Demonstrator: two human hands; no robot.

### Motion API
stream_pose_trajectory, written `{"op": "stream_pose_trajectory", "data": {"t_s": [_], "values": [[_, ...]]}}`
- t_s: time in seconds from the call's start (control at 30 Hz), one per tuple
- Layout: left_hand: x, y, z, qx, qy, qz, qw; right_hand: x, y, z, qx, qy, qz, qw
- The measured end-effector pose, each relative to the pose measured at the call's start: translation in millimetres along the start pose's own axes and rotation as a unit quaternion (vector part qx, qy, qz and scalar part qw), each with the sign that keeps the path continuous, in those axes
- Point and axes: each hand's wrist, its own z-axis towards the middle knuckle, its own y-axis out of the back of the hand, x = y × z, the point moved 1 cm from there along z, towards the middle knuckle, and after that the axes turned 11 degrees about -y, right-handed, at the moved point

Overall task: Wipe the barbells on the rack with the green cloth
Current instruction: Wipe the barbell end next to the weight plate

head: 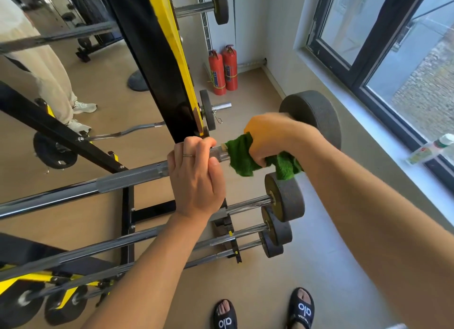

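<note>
Left hand [196, 178] grips the barbell [127, 178], running left-right; right hand [270, 139] clutches green cloth [242, 156], seemingly around it.

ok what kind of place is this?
Most likely a gym or weights room. Several barbells with round end weights sit on a black-and-yellow rack, the person wipes one bar with a green cloth, and two red fire extinguishers stand by the wall.

"alo" on both slides [301, 309]
</note>
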Motion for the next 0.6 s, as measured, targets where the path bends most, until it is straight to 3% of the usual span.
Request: {"op": "stream_pose_trajectory", "data": {"t_s": [0.03, 0.07, 0.13, 0.2, 0.27, 0.33, 0.43, 0.53, 0.6], "values": [[-0.2, -0.5, 0.1, -0.003, 0.001, -0.005, 1.0, 4.5, 0.5, -1.1, 0.009, -0.001, 0.029, 1.0], [-0.6, -0.9, 0.4, -0.006, 0.001, -0.009, 1.0, 10.1, -7.8, -4.2, -0.052, -0.001, 0.046, 0.998], [-1.2, -0.5, 0.4, -0.01, -0.003, -0.01, 1.0, 27.8, -47.6, -15.4, -0.298, -0.008, 0.062, 0.952], [-1.7, -0.4, -0.1, -0.007, -0.009, -0.001, 1.0, 49.6, -83.2, -23.1, -0.441, -0.005, 0.082, 0.894], [-0.9, -0.5, -0.1, 0.001, -0.007, 0.002, 1.0, 55.0, -95.2, -16.4, -0.497, 0.012, 0.101, 0.862], [-0.8, 0.1, -0.5, 0.004, -0.01, 0.002, 1.0, 46.6, -89.4, -8.4, -0.516, 0.063, 0.066, 0.852], [0.1, 0.5, -0.1, 0.002, -0.013, 0.004, 1.0, 27.4, -65.5, -5.7, -0.405, 0.145, 0.008, 0.903], [0.7, 0.5, -0.7, -0.002, -0.015, -0.001, 1.0, 6.7, -18.1, -1.8, -0.092, 0.112, 0.047, 0.988], [1.0, 0.3, -1.3, -0.006, -0.018, -0.005, 1.0, -1.4, 4.8, 3.7, 0.073, 0.051, 0.09, 0.992]]}}
